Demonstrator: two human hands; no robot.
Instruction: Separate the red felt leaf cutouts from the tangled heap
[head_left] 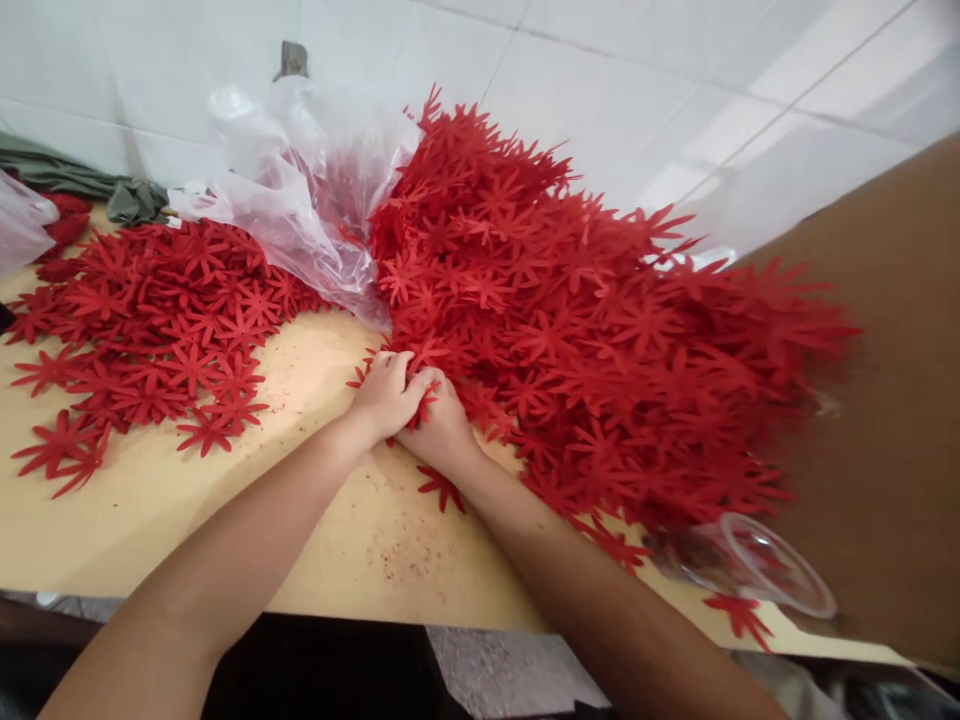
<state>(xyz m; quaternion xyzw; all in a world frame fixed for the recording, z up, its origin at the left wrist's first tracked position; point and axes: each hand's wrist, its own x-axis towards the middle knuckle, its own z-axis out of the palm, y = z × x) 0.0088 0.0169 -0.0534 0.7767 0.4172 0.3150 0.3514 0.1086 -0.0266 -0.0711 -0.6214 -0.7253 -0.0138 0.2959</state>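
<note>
My left hand [384, 396] and my right hand [441, 428] meet over the middle of the table, at the near edge of a big heap of red flower-shaped cutouts [570, 330]. Both hands are closed, the left thumb lying against the right hand. Between them shows a red flower cutout [424, 404] with narrow petals; the fingers hide most of it, and how many pieces are held I cannot tell. Just below my right wrist lies a single loose cutout [441, 488].
A lower pile of cutouts [165, 320] spreads at the left. A clear plastic bag [300, 200] sits between the piles against the tiled wall [600, 90]. At the right, a clear plastic tub [750, 565] lies tipped beside a brown board [885, 400]. Red specks dot the table [337, 540].
</note>
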